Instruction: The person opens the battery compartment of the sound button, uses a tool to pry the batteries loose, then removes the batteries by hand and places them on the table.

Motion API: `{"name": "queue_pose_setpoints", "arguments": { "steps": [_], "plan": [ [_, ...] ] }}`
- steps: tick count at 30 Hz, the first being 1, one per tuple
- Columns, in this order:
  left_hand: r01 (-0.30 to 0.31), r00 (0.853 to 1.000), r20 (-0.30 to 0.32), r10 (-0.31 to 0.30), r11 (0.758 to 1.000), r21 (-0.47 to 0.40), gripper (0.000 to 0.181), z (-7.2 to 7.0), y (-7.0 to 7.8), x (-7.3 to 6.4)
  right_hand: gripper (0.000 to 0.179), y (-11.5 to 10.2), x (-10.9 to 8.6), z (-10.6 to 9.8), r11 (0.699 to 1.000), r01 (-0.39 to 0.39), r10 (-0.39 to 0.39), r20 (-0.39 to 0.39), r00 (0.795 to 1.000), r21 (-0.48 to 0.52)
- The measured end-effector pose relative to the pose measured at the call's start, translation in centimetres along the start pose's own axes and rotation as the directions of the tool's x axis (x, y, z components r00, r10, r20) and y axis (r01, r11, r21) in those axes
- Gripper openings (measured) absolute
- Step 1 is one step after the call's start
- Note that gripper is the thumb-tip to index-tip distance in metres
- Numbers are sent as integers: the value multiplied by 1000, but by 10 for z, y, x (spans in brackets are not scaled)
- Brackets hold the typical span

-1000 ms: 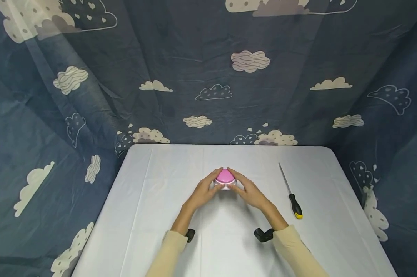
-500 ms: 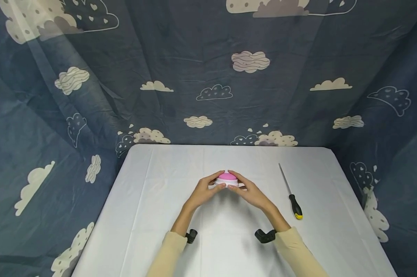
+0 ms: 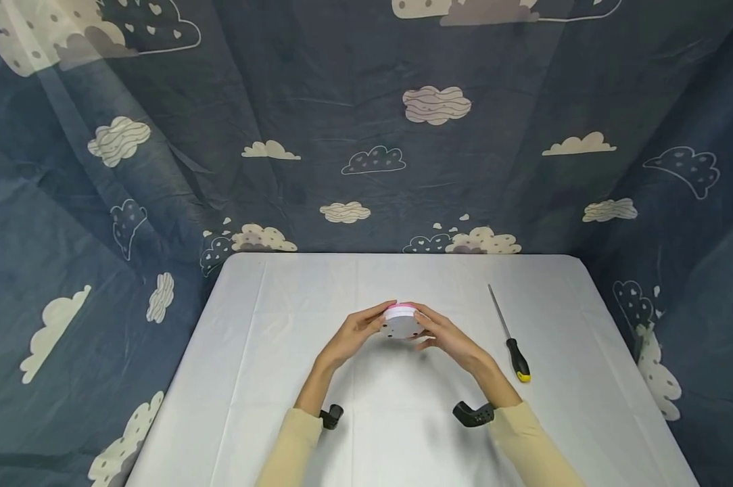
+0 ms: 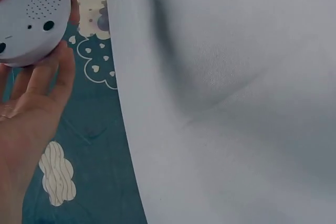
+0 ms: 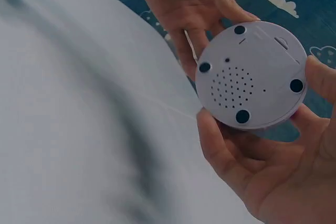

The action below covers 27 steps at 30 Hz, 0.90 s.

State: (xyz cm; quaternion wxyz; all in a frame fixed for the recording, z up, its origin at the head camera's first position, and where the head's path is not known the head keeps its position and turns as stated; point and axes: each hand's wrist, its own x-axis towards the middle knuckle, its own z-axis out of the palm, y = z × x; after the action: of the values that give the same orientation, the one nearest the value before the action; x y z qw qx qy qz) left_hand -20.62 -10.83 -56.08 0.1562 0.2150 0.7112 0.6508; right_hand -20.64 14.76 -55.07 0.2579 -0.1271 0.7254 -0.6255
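A round sound button [image 3: 401, 326] with a white base and a pink top is held up over the middle of the table, its underside tilted toward me. My left hand [image 3: 349, 338] grips its left edge and my right hand [image 3: 454, 341] grips its right edge. In the right wrist view the flat underside of the button [image 5: 251, 77] shows a patch of small speaker holes, several dark round feet and a battery cover. The thumb and fingers of my right hand [image 5: 278, 166] curl round the rim there. Most of the pink top is hidden.
A screwdriver [image 3: 516, 358] with a black and yellow handle lies on the white-covered table [image 3: 281, 392], right of my hands, blade pointing away. A dark blue curtain [image 3: 318, 88] with cloud prints hangs behind the table and along both sides.
The button has tipped back, so its underside now faces me instead of its pink top. My right hand's fingers have shifted round its edge. The screwdriver has stayed in place.
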Motion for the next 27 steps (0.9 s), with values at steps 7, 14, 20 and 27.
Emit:
{"name": "queue_pose_setpoints", "arguments": {
  "steps": [7, 14, 20, 27],
  "plan": [
    [17, 1000, -6, -18, 991, -131, 44, 2, 0, 1, 56, 1, -5, -2, 992, 42, -43, 5, 999, 117],
    [61, 996, -44, -72, 974, -216, 48, 5, 1, -1, 51, 4, -7, 1, 985, 145, -137, -82, 987, 94],
    [43, 992, -106, -74, 960, -276, 50, 11, 2, -2, 69, 6, -7, 20, 979, 201, -193, -206, 959, 18],
    [40, 992, -104, -78, 945, -326, 53, 19, 0, -3, 110, 5, -1, 36, 943, 208, -289, -331, 898, -260]
  ]
}}
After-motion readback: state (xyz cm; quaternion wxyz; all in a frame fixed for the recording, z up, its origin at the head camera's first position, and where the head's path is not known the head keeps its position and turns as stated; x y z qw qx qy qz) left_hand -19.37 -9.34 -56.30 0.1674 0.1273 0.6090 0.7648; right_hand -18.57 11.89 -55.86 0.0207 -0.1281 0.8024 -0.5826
